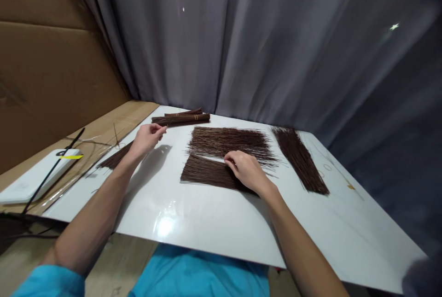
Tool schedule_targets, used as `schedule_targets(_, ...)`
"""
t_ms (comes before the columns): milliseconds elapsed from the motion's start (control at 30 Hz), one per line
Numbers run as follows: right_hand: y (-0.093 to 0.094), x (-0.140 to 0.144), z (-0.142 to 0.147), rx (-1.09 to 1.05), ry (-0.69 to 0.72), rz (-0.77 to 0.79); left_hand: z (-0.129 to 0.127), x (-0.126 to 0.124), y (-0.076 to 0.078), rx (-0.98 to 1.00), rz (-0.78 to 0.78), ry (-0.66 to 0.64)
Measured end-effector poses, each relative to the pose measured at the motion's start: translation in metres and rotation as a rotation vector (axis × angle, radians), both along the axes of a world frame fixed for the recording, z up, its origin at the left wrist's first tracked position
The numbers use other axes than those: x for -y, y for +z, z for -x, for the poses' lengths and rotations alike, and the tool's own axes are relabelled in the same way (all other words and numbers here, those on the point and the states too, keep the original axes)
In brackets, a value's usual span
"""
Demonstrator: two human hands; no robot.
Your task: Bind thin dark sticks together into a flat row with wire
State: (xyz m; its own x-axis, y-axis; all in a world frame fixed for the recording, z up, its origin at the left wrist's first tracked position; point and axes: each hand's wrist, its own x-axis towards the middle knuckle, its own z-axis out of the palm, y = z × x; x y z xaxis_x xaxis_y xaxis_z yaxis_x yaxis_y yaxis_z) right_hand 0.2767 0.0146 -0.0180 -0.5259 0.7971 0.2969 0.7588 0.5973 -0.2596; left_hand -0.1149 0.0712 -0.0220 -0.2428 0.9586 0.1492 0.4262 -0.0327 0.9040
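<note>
Here the right hand [246, 169] lay flat, fingers loosely together, on the near pile of sticks [210, 175] at the middle of the white surface [193, 223]. The left hand [147, 138] hovered beside the tied bundles [181, 118], fingertips pinched together; whether they gripped a stick could not be told. A wider pile [229, 141] lay just behind the near one, and another pile [299, 159] lay to the right.

Right hand [246, 170] lies flat on the near pile of brown sticks [207, 173], fingers curled at its top edge; left hand [147, 139] hovers off to the side, pinching a thin stick, tied bundles [181, 118] just beyond it
</note>
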Motion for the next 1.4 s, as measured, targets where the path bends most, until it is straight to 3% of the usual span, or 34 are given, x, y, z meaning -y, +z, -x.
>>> schedule_targets(100,0.003,-0.003,-0.006,-0.099,-0.072,-0.022,-0.010,0.003,0.003,0.204,-0.034,-0.079)
schedule_targets(267,0.008,-0.010,-0.013,-0.428,-0.221,-0.076,-0.024,0.017,0.017,0.380,0.116,-0.355)
schedule_targets(400,-0.003,-0.016,-0.006,-0.659,-0.127,0.206,-0.038,0.028,0.023,0.443,0.156,-0.452)
schedule_targets(600,-0.021,-0.011,0.016,-0.835,-0.056,0.557,-0.065,0.036,0.019,0.394,0.255,-0.586)
schedule_targets(800,-0.014,-0.002,0.028,-0.900,0.072,0.751,-0.077,0.045,0.018,0.353,0.257,-0.635)
schedule_targets(1400,0.004,0.009,0.026,-0.729,0.275,0.904,-0.093,0.054,0.012,0.304,0.314,-0.711)
